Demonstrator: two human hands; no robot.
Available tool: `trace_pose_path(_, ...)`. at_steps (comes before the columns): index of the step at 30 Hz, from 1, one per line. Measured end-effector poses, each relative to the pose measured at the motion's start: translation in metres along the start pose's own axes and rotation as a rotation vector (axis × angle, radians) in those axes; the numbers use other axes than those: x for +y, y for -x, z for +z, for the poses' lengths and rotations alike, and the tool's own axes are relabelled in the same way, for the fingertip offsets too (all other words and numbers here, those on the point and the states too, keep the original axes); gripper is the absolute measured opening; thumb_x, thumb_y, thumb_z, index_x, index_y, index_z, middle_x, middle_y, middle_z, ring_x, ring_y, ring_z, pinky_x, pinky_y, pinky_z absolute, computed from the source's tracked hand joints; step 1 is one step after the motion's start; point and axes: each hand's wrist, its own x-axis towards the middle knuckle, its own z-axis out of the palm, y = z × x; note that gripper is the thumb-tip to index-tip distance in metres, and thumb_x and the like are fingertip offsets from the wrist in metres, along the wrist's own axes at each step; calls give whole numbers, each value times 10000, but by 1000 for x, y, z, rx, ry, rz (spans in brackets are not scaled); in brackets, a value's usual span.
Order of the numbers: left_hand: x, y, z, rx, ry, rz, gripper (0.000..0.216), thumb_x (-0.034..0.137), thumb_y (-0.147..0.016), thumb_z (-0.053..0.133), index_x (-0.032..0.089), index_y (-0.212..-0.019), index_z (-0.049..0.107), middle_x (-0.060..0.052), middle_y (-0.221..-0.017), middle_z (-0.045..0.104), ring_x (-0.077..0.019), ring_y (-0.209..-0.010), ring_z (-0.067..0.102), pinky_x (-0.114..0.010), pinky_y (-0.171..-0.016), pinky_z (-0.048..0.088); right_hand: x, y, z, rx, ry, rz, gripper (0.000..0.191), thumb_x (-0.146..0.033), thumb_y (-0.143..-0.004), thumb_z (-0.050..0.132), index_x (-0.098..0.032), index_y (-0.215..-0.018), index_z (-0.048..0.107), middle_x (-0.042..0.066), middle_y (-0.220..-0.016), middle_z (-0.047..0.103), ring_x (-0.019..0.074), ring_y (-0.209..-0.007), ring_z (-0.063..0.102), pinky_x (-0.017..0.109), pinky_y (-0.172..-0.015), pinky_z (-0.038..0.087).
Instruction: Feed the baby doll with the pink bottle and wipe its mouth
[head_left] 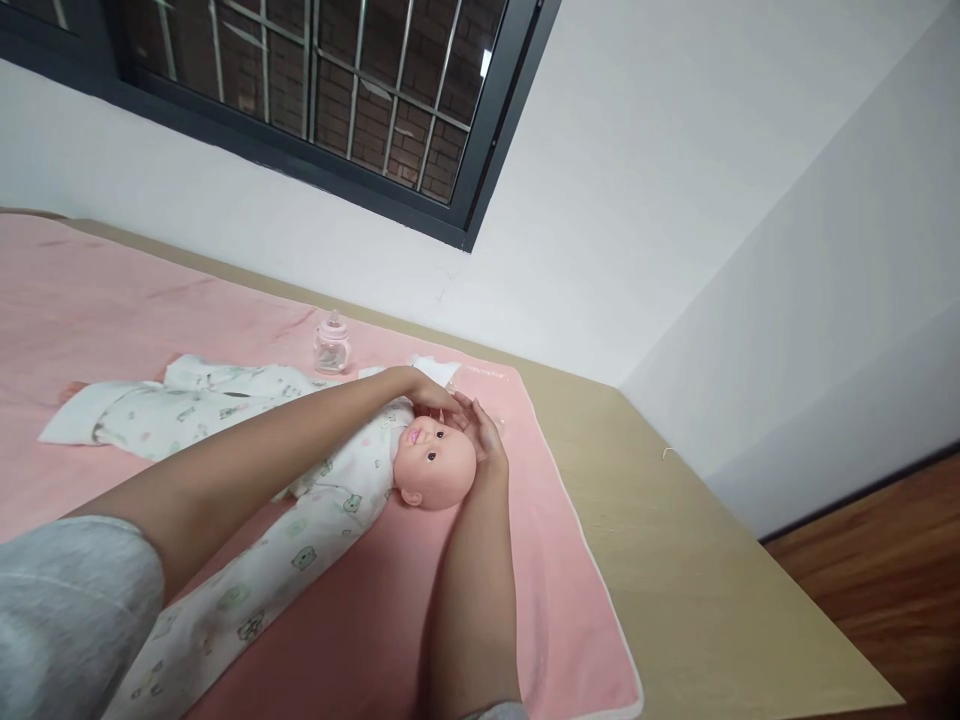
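A baby doll lies on its back on a pink blanket [555, 560], its bare head [433, 462] toward the right. The doll wears a white patterned sleepsuit [330, 500]. My left hand [424, 390] reaches over the doll's chest and rests on the far side of the head, its fingers curved against it. My right hand [484, 435] cups the top of the head from the right, fingers spread along it. Both hands touch the head; neither lifts it clear of the blanket.
A small clear baby bottle [332, 345] stands on the blanket behind the doll. White cloth [439, 368] lies near it. The blanket covers a beige table [697, 560] set against a white wall under a barred window [330, 90]. Wooden floor [885, 580] shows at right.
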Motion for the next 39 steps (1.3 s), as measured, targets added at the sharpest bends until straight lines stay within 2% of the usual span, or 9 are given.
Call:
trace_pose_path(3, -7, 20, -22, 77, 44, -68, 536, 522, -697, 539, 158, -1051, 712, -143, -952, 753, -284, -899, 697, -358, -797, 551, 8, -5, -2, -19, -29, 19, 318, -429, -846, 633, -233, -1095, 662, 40, -1163, 699, 178, -1063, 665, 359, -1000, 510)
trace_pose_path(6, -20, 48, -39, 305, 80, -74, 596, 490, -774, 443, 136, -1224, 607, -161, -1168, 698, -251, -1019, 673, -325, -879, 512, 14, -9, -4, -15, -47, 39, 331, -408, -823, 660, -242, -1110, 657, 25, -1176, 689, 174, -1068, 660, 354, -1027, 483)
trace_pose_path(10, -37, 87, -42, 637, 228, -78, 479, 459, -767, 520, 142, -1100, 656, -139, -1062, 728, -245, -935, 699, -312, -817, 513, 12, -13, -4, -30, -38, 118, 416, -438, -803, 675, -230, -1160, 630, 51, -1112, 707, 204, -1100, 653, 379, -1053, 449)
trace_pose_path(13, -39, 111, -34, 724, 291, -74, 423, 459, -745, 583, 172, -1038, 687, -113, -1003, 736, -255, -914, 702, -294, -691, 505, 10, -15, 1, -14, -28, 158, 435, -430, -806, 673, -241, -1192, 610, 51, -1103, 713, 210, -1114, 646, 392, -1077, 421)
trace_pose_path(16, -32, 126, -25, 775, 305, -66, 412, 466, -757, 587, 179, -1032, 694, -110, -990, 733, -265, -937, 692, -288, -648, 491, 9, -16, 8, 19, -28, 155, 419, -410, -804, 679, -253, -1186, 607, 34, -1105, 714, 202, -1111, 646, 384, -1090, 409)
trace_pose_path(24, -30, 134, -23, 787, 285, 39, 403, 495, -800, 564, 179, -1014, 694, -100, -971, 738, -246, -890, 696, -337, -779, 522, 10, -17, 20, 12, 31, 159, 454, -415, -800, 689, -247, -1211, 594, 63, -1170, 702, 219, -1166, 627, 426, -1074, 434)
trace_pose_path(30, -33, 138, -26, 767, 273, 53, 419, 522, -826, 548, 179, -1024, 686, -97, -979, 737, -242, -899, 697, -333, -783, 518, 9, -24, 17, -29, 49, -17, 398, -388, -746, 754, -230, -1102, 668, 54, -1245, 668, 206, -1217, 592, 374, -1115, 412)
trace_pose_path(35, -33, 142, -27, 762, 253, 64, 450, 554, -835, 550, 167, -1026, 677, -96, -973, 736, -241, -906, 695, -340, -801, 507, -5, -29, 11, 116, 76, -145, 309, -402, -646, 832, -199, -833, 691, 47, -1015, 707, 184, -983, 663, 357, -1006, 491)
trace_pose_path(39, -34, 144, -27, 764, 233, 77, 448, 573, -830, 565, 179, -1012, 676, -89, -974, 739, -244, -904, 698, -347, -803, 509, -22, -26, 12, 257, 258, -172, 307, -367, -590, 850, -170, -735, 665, 33, -830, 688, 152, -819, 646, 299, -859, 514)
